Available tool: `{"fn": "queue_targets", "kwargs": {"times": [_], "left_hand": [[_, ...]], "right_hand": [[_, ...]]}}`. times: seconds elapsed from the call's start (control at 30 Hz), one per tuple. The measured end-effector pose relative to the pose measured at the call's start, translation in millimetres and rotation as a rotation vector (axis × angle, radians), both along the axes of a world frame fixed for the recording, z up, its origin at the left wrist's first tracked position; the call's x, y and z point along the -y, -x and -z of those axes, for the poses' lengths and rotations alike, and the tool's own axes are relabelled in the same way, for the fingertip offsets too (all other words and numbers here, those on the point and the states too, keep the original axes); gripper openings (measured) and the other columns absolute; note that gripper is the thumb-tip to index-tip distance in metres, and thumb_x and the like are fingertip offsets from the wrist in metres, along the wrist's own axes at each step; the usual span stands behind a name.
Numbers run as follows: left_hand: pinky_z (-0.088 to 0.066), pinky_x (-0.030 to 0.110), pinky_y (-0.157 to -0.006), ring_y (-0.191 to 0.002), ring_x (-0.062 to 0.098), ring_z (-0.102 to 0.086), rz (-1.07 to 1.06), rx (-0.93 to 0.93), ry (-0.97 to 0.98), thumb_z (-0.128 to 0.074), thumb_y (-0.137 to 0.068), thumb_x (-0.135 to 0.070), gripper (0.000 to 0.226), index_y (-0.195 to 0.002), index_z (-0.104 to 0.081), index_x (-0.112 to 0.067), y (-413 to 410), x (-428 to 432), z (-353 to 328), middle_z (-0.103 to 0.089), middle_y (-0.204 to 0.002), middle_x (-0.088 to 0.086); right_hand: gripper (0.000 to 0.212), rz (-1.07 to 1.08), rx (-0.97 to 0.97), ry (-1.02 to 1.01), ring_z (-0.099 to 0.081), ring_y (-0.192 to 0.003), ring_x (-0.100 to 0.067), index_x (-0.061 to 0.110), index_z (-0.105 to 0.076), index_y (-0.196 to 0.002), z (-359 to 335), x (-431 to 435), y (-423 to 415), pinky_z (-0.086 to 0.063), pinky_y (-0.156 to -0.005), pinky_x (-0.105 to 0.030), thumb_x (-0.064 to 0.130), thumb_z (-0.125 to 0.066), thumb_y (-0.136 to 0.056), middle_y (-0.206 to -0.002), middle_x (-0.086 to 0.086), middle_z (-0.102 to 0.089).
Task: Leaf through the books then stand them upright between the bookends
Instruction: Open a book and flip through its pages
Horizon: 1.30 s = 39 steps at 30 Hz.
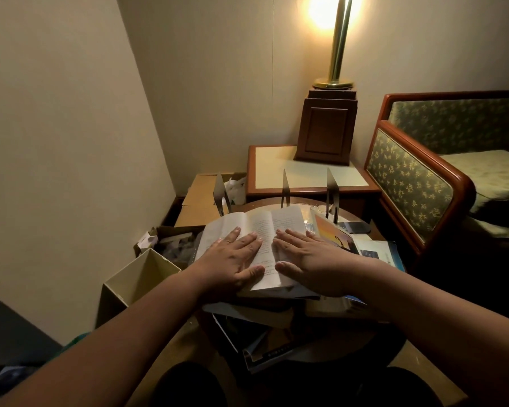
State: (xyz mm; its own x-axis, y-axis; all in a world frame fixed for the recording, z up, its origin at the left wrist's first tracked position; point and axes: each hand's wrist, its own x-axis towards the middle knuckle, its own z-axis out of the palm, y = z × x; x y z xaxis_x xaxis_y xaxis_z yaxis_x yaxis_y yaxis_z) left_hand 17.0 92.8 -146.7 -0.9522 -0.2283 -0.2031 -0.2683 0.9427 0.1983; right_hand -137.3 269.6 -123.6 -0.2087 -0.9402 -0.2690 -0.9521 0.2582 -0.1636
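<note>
Open book (272, 227) lies flat, apparently on a pile of books (238, 314), just in front of the bookends (285, 188). Left hand (232, 259) and right hand (309, 259) press its pages — fingers (249, 240) straight, slightly apart.

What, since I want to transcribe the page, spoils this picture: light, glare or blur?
Head view: the lit brass-stemmed lamp blows out into glare; the scene is dim; the open white-paged book under the left hand and right hand is lit, yet its print is too small and soft to read; wide-angle distortion bends the walls; the dark stacked books below lie in shadow.
</note>
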Motion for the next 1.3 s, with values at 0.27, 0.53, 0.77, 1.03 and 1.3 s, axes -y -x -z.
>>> {"fn": "queue_targets", "kwargs": {"times": [0.27,0.53,0.77,1.03,1.3], "left_hand": [[0.003,0.046,-0.118,-0.146,0.010,0.018,-0.026,-0.065,-0.028,-0.018,-0.085,-0.074,0.079,-0.154,-0.003,-0.037,-2,0,9,0.005,-0.161,-0.014],[0.007,0.041,-0.117,-0.142,0.005,0.021,-0.045,-0.083,-0.047,-0.024,-0.093,-0.067,0.072,-0.153,-0.002,-0.033,-4,-5,10,0.007,-0.161,-0.013],[0.004,0.045,-0.120,-0.145,0.008,0.020,-0.047,-0.099,-0.066,-0.003,-0.074,-0.085,0.095,-0.154,0.000,-0.034,-4,-5,16,0.007,-0.161,-0.014],[0.008,0.042,-0.117,-0.145,0.007,0.019,-0.068,-0.116,-0.065,-0.018,-0.085,-0.073,0.080,-0.154,-0.002,-0.035,-3,-4,18,0.006,-0.161,-0.016],[0.009,0.040,-0.115,-0.144,0.005,0.021,-0.076,-0.144,-0.097,-0.017,-0.085,-0.075,0.080,-0.154,-0.003,-0.037,-3,-3,21,0.007,-0.160,-0.019]], "right_hand": [[0.080,0.036,0.013,-0.081,0.012,-0.150,-0.016,0.022,0.003,-0.157,-3,50,24,0.007,-0.121,-0.042,0.069,-0.012,-0.094,-0.164,0.001,0.012],[0.087,0.107,-0.053,-0.016,0.011,-0.150,-0.020,0.017,0.005,-0.157,15,91,38,0.004,-0.122,-0.044,0.072,-0.011,-0.092,-0.164,-0.004,0.011],[0.086,-0.065,-0.072,-0.061,0.019,-0.147,-0.014,0.024,0.013,-0.155,-2,26,9,0.008,-0.121,-0.038,0.075,-0.009,-0.089,-0.162,0.003,0.019],[0.082,-0.161,-0.068,-0.122,0.029,-0.142,-0.008,0.029,0.020,-0.152,-14,-37,-22,0.017,-0.115,-0.028,0.075,-0.006,-0.089,-0.156,0.010,0.029],[0.084,-0.099,0.002,-0.085,0.023,-0.144,-0.007,0.026,0.015,-0.154,-7,-7,-4,0.013,-0.116,-0.027,0.074,-0.005,-0.088,-0.160,0.008,0.022]]}}
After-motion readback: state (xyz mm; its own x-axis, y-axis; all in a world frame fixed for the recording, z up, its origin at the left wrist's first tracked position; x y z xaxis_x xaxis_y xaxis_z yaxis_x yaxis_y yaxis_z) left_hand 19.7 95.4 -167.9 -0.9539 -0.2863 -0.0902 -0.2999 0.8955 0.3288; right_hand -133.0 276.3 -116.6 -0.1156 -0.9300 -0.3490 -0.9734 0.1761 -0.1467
